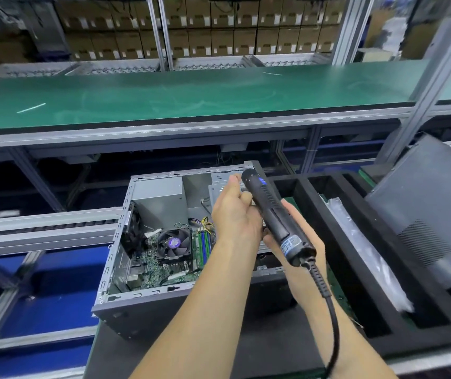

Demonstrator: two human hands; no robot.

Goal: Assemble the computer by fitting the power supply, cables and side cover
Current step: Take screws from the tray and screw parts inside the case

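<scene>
open computer case (147,242) lies on its side on the dark surface (180,351), fan and green board visible inside | right hand (294,242) grips black electric screwdriver (273,214), cable hangs from its near end | left hand (232,212) touches the screwdriver, fingers (235,180) loosely bent | side cover (432,212) leans at right beside black foam tray (355,255)

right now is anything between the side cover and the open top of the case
Yes. Both hands, left hand and right hand, hold the electric screwdriver over the open computer case. The side cover leans to the right, beyond the black foam tray.
</scene>
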